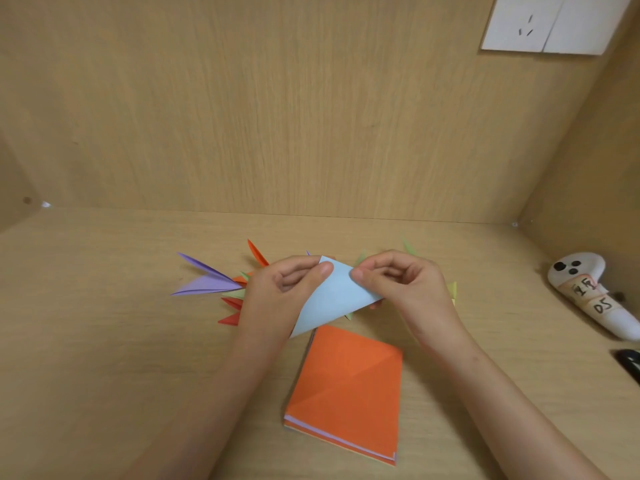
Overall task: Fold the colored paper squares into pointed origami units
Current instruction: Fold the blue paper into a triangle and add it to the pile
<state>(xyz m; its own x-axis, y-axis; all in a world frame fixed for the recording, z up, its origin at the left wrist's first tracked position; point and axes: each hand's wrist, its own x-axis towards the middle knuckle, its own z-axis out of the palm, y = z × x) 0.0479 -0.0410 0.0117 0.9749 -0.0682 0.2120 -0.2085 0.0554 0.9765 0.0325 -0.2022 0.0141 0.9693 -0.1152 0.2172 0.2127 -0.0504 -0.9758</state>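
Our left hand (287, 284) and right hand (398, 282) pinch the folded light-blue paper (332, 301) near its top corner, held above the bench (138, 341) middle. It looks light and flimsy, so we'd grip its edges.

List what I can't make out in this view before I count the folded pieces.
Head view:
- Folded pieces: some hidden behind the left hand, right hand and blue paper; no full count.
- Paper stack: its orange top covers the sheets beneath.
- Black object: cut off by the right edge.
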